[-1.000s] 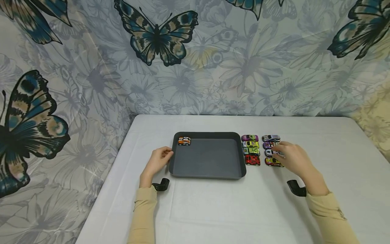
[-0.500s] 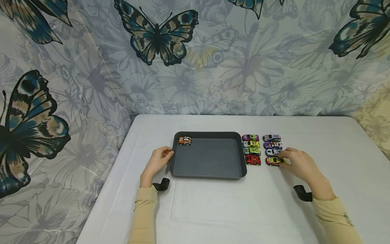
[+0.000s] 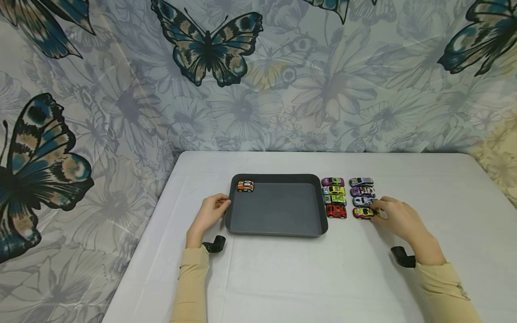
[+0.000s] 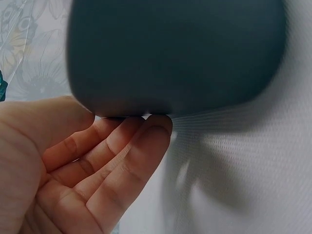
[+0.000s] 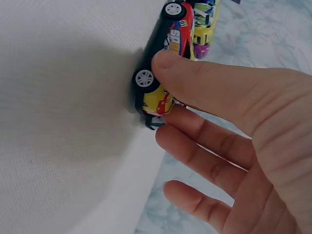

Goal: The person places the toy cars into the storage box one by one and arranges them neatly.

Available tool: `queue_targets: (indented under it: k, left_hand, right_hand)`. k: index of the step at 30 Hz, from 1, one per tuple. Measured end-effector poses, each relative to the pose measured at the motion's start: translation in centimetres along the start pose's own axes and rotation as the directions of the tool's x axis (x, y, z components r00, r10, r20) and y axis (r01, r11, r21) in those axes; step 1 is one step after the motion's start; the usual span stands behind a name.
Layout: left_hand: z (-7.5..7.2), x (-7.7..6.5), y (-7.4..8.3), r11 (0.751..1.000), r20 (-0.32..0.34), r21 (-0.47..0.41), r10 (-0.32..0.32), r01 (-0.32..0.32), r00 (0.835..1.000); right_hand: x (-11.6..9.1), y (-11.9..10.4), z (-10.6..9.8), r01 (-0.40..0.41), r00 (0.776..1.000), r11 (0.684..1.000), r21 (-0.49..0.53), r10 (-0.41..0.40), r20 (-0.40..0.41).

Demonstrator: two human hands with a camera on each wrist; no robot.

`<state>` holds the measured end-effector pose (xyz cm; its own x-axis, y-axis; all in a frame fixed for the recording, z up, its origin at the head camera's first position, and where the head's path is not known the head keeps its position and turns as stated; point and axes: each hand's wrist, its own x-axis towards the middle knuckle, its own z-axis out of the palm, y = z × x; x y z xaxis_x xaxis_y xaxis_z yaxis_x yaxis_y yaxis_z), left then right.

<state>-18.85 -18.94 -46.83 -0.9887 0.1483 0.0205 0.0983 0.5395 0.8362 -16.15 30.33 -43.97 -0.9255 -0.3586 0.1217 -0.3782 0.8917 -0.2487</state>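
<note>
1. right hand [image 3: 397, 220] pinches the yellow-and-red toy car [image 3: 362, 213] at the near end of the right-hand row [image 3: 362, 191].
2. left hand [image 3: 208, 212] touches the tray [image 3: 278, 211]; cannot tell if it grips.

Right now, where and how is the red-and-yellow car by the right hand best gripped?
Probably across its long sides at the right end, from the right: the red-and-yellow car is long and narrow with that end toward the right hand, its near side open; the silver car just beyond leaves the far side less room.
</note>
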Motion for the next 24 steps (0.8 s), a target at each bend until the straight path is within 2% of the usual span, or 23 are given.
queue_targets:
  k: [8,24]
  left_hand:
    - [-0.05,-0.04,0.08,1.0,0.004,-0.002,-0.013,0.013,1.0]
    - [-0.13,-0.04,-0.01,1.0,0.01,0.007,-0.012,0.012,1.0]
  right_hand:
    - [-0.03,0.24,0.53,0.045,0.997,0.999,0.003,-0.045,-0.068]
    - [-0.02,0.31,0.61,0.053,0.997,0.998,0.036,-0.05,-0.061]
